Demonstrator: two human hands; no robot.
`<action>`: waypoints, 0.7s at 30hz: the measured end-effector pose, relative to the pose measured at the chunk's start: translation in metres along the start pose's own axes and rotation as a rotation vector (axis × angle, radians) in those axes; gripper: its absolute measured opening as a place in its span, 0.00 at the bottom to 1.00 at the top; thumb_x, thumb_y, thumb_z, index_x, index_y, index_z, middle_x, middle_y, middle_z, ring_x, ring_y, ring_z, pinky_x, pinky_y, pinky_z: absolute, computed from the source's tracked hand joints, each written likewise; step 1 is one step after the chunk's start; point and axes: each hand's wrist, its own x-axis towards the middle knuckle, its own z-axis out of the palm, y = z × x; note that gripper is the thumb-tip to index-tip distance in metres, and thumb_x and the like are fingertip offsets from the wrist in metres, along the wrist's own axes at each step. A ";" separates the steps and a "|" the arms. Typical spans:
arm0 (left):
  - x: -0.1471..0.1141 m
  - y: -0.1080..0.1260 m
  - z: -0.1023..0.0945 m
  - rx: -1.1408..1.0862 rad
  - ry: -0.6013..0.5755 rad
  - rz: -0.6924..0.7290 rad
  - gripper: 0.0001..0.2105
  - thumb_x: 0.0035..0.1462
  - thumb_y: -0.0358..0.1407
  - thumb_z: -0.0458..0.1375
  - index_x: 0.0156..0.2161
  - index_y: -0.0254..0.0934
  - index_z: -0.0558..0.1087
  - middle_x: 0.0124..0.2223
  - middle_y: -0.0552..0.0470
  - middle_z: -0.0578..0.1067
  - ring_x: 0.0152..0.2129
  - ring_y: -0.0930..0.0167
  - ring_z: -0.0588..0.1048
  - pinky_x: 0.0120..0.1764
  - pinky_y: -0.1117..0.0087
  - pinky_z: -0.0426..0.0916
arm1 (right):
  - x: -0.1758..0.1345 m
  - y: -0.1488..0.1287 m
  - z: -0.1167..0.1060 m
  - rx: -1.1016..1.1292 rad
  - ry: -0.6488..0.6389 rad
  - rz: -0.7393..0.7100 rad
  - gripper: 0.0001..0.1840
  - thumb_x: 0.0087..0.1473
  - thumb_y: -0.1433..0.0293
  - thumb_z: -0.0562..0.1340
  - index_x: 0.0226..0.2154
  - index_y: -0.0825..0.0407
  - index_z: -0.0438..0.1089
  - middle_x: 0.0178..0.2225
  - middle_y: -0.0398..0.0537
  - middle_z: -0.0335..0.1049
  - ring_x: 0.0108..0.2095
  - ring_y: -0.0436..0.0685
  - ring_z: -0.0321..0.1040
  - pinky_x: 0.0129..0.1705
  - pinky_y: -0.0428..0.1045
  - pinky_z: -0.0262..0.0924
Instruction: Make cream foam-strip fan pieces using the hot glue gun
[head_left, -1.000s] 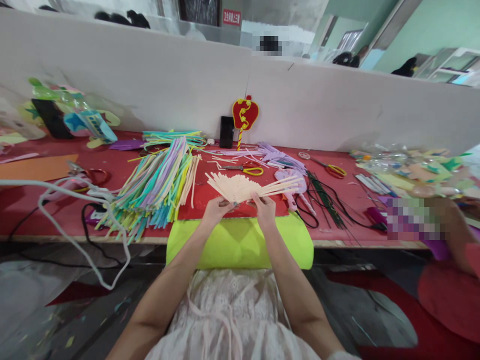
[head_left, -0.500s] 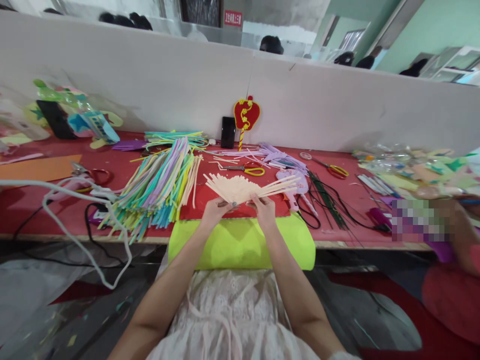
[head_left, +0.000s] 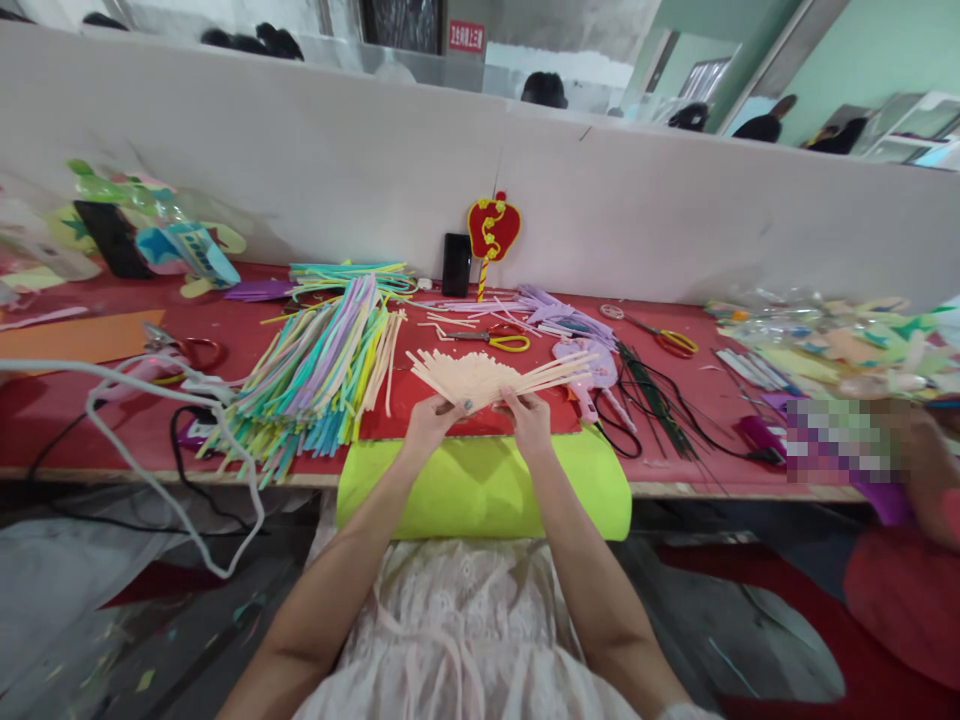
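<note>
A fan-shaped piece of cream pipe cleaners (head_left: 474, 376) is held between my two hands over a red sheet (head_left: 390, 412). My left hand (head_left: 436, 415) pinches its lower left edge. Loose strips of the same cream colour spread out to the right, and my right hand (head_left: 525, 408) grips them where they leave the fan. Under my wrists lies a bright yellow-green felt sheet (head_left: 480, 495), hanging over the table edge. Just beyond the fan rest scissors (head_left: 501, 338) with yellow and red handles.
A big bundle of pastel pipe cleaners (head_left: 322, 370) lies at the left. Behind stand a phone (head_left: 455, 265) and a red fan ornament (head_left: 493, 230). A lilac glue gun (head_left: 589, 370), dark green stems (head_left: 656, 405) and a white cable (head_left: 176, 520) flank me. A co-worker's arm (head_left: 930, 460) reaches in at right.
My hands and the cream fan have hardly moved. Beyond the partition at the upper right, a person has shifted position.
</note>
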 end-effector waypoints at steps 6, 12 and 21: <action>0.001 -0.001 0.001 0.039 0.069 -0.029 0.19 0.41 0.45 0.67 0.36 0.32 0.78 0.31 0.49 0.80 0.30 0.64 0.78 0.40 0.62 0.72 | 0.000 0.003 -0.001 0.023 -0.011 -0.001 0.17 0.37 0.58 0.71 0.27 0.54 0.76 0.25 0.42 0.73 0.25 0.50 0.67 0.33 0.49 0.70; 0.001 0.007 0.000 -0.047 0.058 -0.063 0.20 0.39 0.46 0.68 0.34 0.31 0.78 0.31 0.48 0.80 0.30 0.63 0.78 0.41 0.60 0.73 | 0.002 0.002 -0.002 -0.024 -0.015 0.015 0.19 0.36 0.56 0.71 0.26 0.54 0.75 0.23 0.42 0.72 0.24 0.51 0.68 0.34 0.51 0.70; 0.011 0.014 -0.016 -0.181 0.181 -0.062 0.20 0.37 0.45 0.69 0.32 0.32 0.75 0.30 0.50 0.79 0.27 0.67 0.78 0.43 0.60 0.73 | 0.006 -0.004 -0.006 -0.007 -0.020 0.021 0.19 0.34 0.56 0.72 0.25 0.54 0.75 0.24 0.43 0.74 0.26 0.52 0.69 0.35 0.52 0.71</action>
